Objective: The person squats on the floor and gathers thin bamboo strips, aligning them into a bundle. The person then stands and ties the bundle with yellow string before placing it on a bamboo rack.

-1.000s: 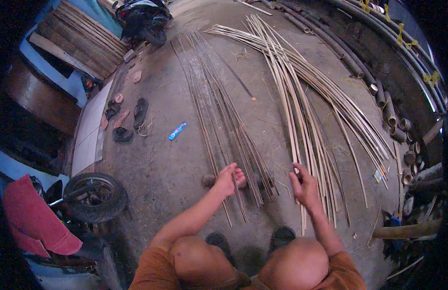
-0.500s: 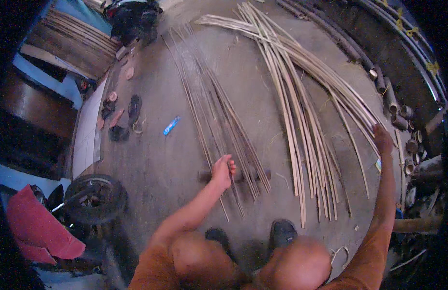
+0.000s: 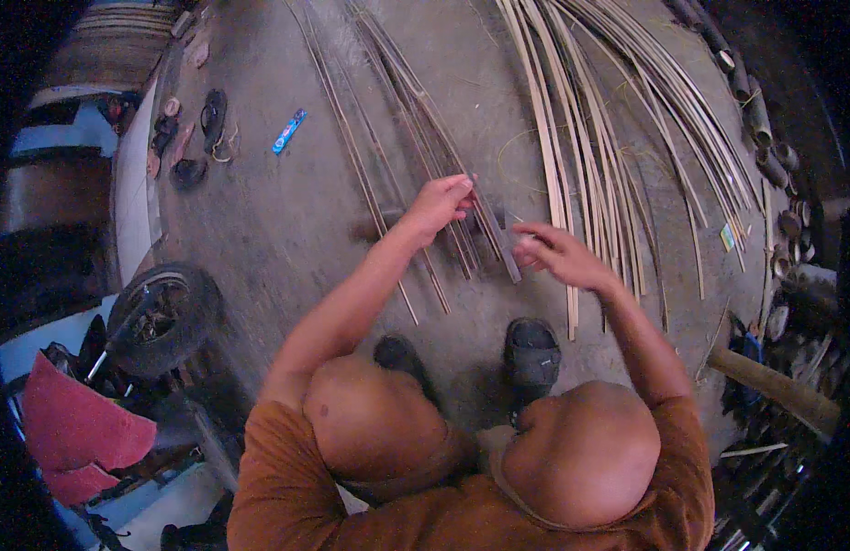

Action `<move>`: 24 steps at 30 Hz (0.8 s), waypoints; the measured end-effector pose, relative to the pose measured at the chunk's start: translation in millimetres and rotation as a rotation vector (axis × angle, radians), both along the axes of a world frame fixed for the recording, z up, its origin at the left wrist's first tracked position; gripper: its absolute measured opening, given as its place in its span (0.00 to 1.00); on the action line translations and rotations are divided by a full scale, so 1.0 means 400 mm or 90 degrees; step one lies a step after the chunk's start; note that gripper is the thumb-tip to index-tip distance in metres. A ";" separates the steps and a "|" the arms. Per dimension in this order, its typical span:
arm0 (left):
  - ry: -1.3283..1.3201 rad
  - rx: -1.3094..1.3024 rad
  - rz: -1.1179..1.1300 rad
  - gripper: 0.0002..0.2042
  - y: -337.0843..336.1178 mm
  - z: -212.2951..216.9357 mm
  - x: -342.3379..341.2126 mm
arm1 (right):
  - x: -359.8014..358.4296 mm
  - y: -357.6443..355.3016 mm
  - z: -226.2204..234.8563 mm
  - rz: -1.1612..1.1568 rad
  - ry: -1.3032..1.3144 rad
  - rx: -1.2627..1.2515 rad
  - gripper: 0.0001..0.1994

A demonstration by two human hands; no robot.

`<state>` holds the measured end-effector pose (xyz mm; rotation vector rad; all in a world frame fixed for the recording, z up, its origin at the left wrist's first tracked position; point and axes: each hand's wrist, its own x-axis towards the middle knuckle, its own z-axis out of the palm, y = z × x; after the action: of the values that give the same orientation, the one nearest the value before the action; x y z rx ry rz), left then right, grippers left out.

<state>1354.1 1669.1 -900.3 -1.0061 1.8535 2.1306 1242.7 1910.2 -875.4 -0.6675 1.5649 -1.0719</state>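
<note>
Several long, thin dark bamboo strips (image 3: 352, 151) lie on the floor ahead of me, their near ends resting across a short dark bar (image 3: 374, 227). My left hand (image 3: 441, 207) is closed at the right-hand bundle, thumb and fingers pinched on a bamboo strip. Beside the near end of that bundle is my right hand (image 3: 561, 257), its fingers apart and loosely bent. No strip is plainly held in it. Just beyond it, to the right, a larger spread of pale bamboo strips (image 3: 586, 174) runs away from me.
A blue packet (image 3: 289, 131) and some sandals (image 3: 214, 115) lie to the left. Nearer on that side are a wheel (image 3: 163, 317) and a red panel (image 3: 85, 427). Cut bamboo tubes (image 3: 772, 168) line the right, with a thick pole (image 3: 778, 390) closer in.
My right hand has left the far right of the pale strips and come to the dark bundle. My left hand has shifted right onto that bundle. The view has tilted down.
</note>
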 end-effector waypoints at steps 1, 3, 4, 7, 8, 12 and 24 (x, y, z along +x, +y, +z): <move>-0.004 -0.056 -0.038 0.18 -0.011 -0.013 0.001 | 0.042 -0.034 0.022 -0.028 -0.124 -0.001 0.19; -0.007 -0.176 -0.091 0.19 -0.023 -0.044 -0.011 | 0.065 -0.066 0.009 -0.138 0.001 -0.049 0.17; -0.005 -0.248 -0.096 0.19 -0.033 -0.053 -0.014 | 0.069 -0.079 0.001 -0.190 0.065 -0.077 0.16; -0.028 -0.546 -0.095 0.21 -0.057 -0.090 0.024 | 0.064 -0.091 0.006 -0.236 0.166 -0.134 0.15; -0.042 -0.659 -0.090 0.22 -0.064 -0.105 0.040 | 0.059 -0.093 0.009 -0.235 0.193 -0.136 0.15; -0.150 -0.651 -0.121 0.30 -0.053 -0.100 0.063 | 0.013 -0.087 -0.063 -0.130 0.200 -0.039 0.16; -0.155 -0.399 -0.019 0.41 -0.057 -0.125 0.048 | 0.057 -0.067 -0.238 -0.233 -0.033 -0.013 0.12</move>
<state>1373.3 1646.2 -950.2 -1.2606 2.4272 1.3357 1265.5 1883.4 -970.6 -0.3683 1.6712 -1.3641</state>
